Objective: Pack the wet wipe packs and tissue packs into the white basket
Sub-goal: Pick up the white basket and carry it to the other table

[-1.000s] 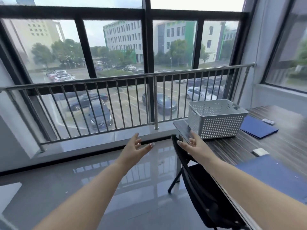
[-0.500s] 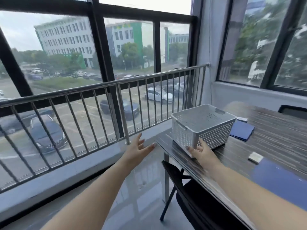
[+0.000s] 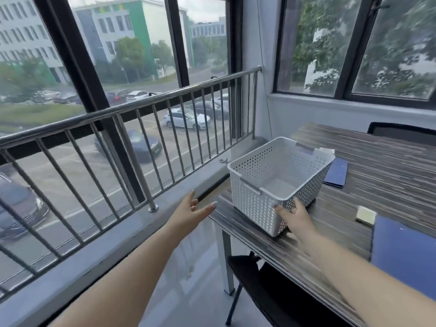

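The white perforated basket (image 3: 254,204) stands empty on the near left corner of the dark striped table (image 3: 389,166). My right hand (image 3: 296,217) rests flat against the basket's near right wall, fingers spread, without gripping it. My left hand (image 3: 192,212) hovers open in the air left of the table's corner, holding nothing. A small pale pack (image 3: 365,214) lies on the table to the right of the basket. Another pale pack (image 3: 328,151) shows just behind the basket's far corner.
Two blue folders lie on the table, one (image 3: 337,172) behind the basket and one (image 3: 405,253) at the near right. A black chair (image 3: 271,289) is tucked under the table's near edge. A steel railing (image 3: 141,138) and windows run along the left.
The view has swung right and closer to the table. My right hand has moved from the table's edge onto the basket's near wall. My left hand stays open beside the table.
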Demonstrator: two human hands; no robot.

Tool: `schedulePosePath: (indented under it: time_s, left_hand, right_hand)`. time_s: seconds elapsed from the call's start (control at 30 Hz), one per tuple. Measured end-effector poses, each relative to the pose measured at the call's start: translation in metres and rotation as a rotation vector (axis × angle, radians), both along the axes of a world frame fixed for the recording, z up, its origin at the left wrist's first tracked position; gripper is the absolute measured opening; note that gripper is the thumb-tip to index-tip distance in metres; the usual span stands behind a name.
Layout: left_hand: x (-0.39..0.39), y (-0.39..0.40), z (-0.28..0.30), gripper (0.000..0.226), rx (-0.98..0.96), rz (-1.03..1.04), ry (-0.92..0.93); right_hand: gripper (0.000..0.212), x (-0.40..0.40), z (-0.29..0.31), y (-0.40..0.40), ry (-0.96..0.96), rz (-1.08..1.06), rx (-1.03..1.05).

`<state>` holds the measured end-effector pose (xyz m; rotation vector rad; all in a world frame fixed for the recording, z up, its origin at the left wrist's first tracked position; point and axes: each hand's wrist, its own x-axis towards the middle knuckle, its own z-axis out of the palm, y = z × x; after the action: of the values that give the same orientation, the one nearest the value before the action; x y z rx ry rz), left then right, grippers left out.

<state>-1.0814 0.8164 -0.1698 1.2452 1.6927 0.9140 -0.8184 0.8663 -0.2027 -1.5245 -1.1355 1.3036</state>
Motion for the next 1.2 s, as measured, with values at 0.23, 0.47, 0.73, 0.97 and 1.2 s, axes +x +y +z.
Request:
schedulePosePath:
  time_s: [0.23, 0.47, 0.73, 0.97, 1.2]
  left_hand:
    - [0.002, 0.128, 0.003, 0.099, -0.043, -0.073, 0.107]
    - [0.019, 0.223, -0.012, 0.095, -0.033, -0.112, 0.16]
    - [0.021, 0.304, -0.035, 0.049, -0.237, -0.375, 0.202]
    - [0.02, 0.348, -0.051, 0.041, -0.348, -0.591, -0.042]
    - [0.019, 0.359, -0.051, 0.047, -0.388, -0.741, -0.202]
  right_hand:
    - [0.069, 0.003, -0.02, 0.079, 0.076, -0.182, -0.036]
    - [0.068, 0.014, -0.036, 0.11, 0.139, -0.315, -0.174]
    - [0.058, 0.015, -0.027, 0.123, 0.054, -0.381, -0.317]
    - [0.04, -0.021, -0.028, 0.124, 0.204, -0.73, -0.262]
    - [0.053, -0.05, -0.019, 0.119, 0.175, -0.901, -0.181]
